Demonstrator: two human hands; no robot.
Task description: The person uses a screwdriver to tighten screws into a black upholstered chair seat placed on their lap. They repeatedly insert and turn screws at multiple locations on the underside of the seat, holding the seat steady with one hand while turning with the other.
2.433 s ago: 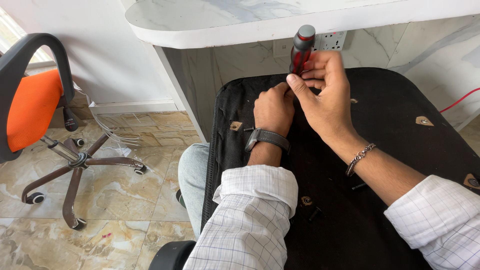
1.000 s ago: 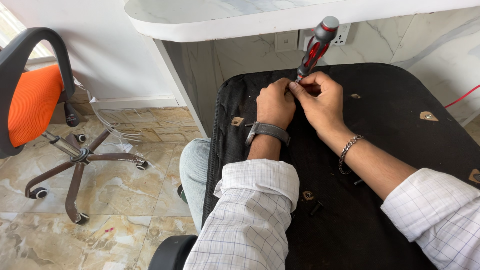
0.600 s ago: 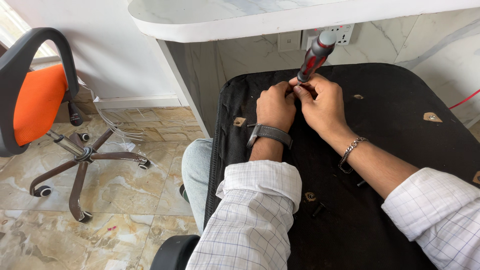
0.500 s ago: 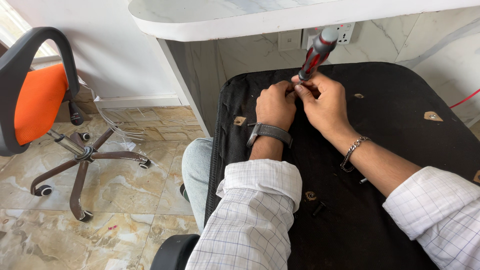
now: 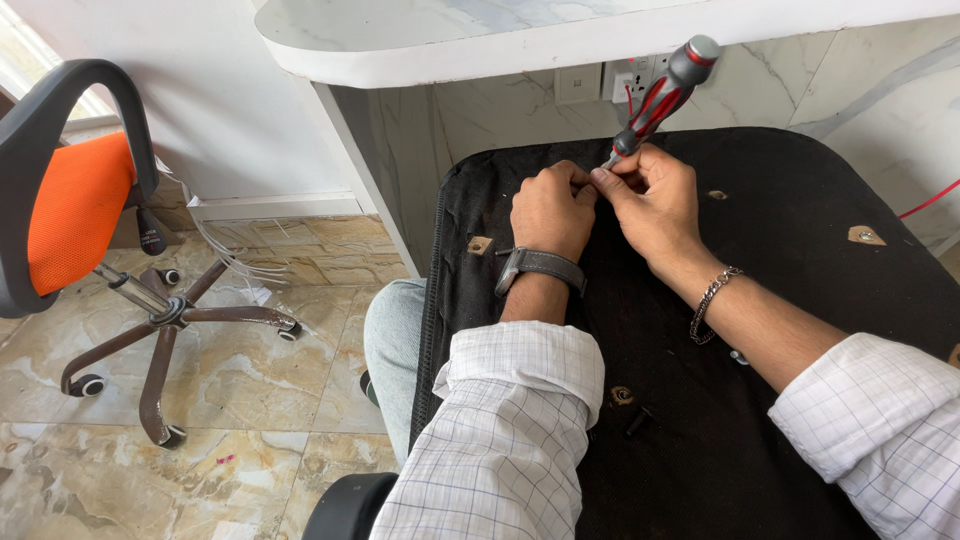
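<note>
My right hand [image 5: 655,205] grips a screwdriver with a red and grey handle [image 5: 660,98], which tilts up and to the right, its tip down between my two hands. My left hand [image 5: 550,207], with a dark wristband, is closed right beside the tip, pinching something too small to make out. Both hands rest on the black fabric-covered underside of a chair seat [image 5: 800,260] lying across my lap. A loose black screw [image 5: 637,422] and a brass-coloured mounting hole [image 5: 621,395] lie near my left sleeve.
An orange and black office chair [image 5: 75,215] on a wheeled base stands at the left on the marble floor. A white marble counter [image 5: 480,35] overhangs ahead, with wall sockets [image 5: 615,80] under it. More mounting holes [image 5: 865,236] dot the seat underside.
The screwdriver handle has tipped from nearly upright to leaning right. Both hands stay together at the same spot on the seat underside.
</note>
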